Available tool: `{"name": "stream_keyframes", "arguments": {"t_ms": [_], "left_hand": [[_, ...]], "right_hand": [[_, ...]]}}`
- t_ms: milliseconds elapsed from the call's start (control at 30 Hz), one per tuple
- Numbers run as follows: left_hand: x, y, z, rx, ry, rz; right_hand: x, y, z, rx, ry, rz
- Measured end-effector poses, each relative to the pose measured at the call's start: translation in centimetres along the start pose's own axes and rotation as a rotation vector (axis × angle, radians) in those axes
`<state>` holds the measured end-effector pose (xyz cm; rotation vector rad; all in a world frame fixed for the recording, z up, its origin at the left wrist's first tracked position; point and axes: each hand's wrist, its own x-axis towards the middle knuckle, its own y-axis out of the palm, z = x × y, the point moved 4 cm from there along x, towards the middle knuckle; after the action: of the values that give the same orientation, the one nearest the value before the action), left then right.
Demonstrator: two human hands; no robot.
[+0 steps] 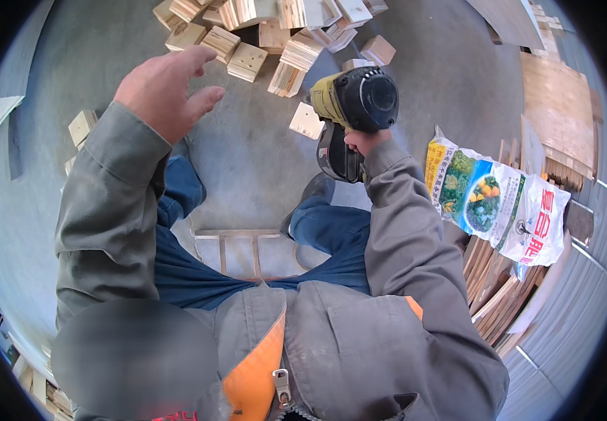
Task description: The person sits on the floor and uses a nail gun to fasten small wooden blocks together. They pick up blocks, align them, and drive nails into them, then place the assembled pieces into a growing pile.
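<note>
Large red characters run across one end of a white plastic bag (496,200) at the right, with a yellow panel of smaller print at its other end and pictures of green leaves and orange-yellow produce between; the bag lies partly over a stack of wooden strips (493,284). Part of some red lettering shows at the lower edge on the grey jacket (352,323). The nail gun (367,98), yellow and black, also carries dark marking on its yellow side, too small to make out. It is held up in front of the body, over the floor (430,84), the right hand (368,140) wrapped around its handle with the fingers closed, partly hidden by the tool. The left hand (167,91) is empty, its thumb spread away from slightly bent fingers, raised near a heap of layered wooden blocks (300,52). One pale block (306,121) appears just beside the nail gun.
</note>
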<state>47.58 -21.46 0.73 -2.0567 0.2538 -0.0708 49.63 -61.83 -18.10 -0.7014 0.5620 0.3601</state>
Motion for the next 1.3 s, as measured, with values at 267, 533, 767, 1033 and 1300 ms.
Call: {"name": "stream_keyframes", "arguments": {"t_ms": [267,533,767,1033,1300], "left_hand": [[0.1,-0.2,-1.0,0.020,0.001,0.031],[1.3,1.4,-1.6,0.035,-0.020,0.111],[2.7,4.8,-1.5,0.076,-0.083,0.249],[2.6,15.0,0.9,0.177,-0.154,0.541],[4.6,30.0,-2.0,0.061,-0.085,0.592]], "right_hand": [[-3.0,-4.3,-4.2,-0.152,0.132,-0.154],[-3.3,-3.8,-14.8,-0.363,0.350,-0.092],[-4.9,-1.9,-17.2,-0.441,0.538,0.036],[-4.3,-2.0,-13.8,-0.433,0.577,-0.046],[-4.4,-2.4,-14.1,-0.293,0.588,-0.130]]}}
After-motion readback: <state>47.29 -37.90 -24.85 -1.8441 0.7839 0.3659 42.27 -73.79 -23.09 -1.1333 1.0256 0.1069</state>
